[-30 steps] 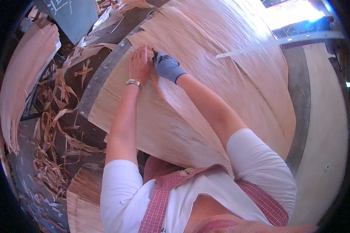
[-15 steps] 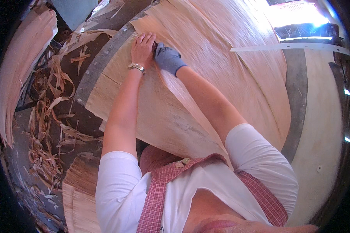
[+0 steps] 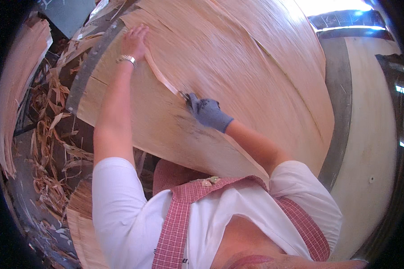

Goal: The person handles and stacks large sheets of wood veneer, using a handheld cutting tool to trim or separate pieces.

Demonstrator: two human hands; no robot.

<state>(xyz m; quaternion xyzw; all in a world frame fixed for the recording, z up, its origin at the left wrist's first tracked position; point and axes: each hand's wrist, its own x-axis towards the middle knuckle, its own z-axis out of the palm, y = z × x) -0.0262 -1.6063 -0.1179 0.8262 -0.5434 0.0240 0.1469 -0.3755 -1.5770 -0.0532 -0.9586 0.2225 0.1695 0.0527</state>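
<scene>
Near the left edge of the bench [image 3: 91, 67], the left hand [image 3: 135, 42] lies palm down on the wood veneer [image 3: 251, 107], a metal band [image 3: 128, 58] round its wrist; nearer the person and further right, the right hand [image 3: 207, 113], in a blue-grey glove, is closed round a small tool [image 3: 184, 95], most of it hidden by the fingers; the two hands are well apart. Between them a narrow, curved strip [image 3: 161, 77] of veneer runs from beside the left hand to the tool's tip; it follows the border between a pinkish sheet and a paler, yellower one. The veneer spreads over most of the bench, up to the grey band along the right edge; a long dark line slants across its right half. Past the bench's right edge lies a pale panel [image 3: 370, 116]; past the left edge, curled shavings [image 3: 51, 179] lie in a tangle, with a large pinkish stack of sheets [image 3: 22, 89] beyond; beside the person's left sleeve [image 3: 116, 188] more sheets [image 3: 83, 228] show.
</scene>
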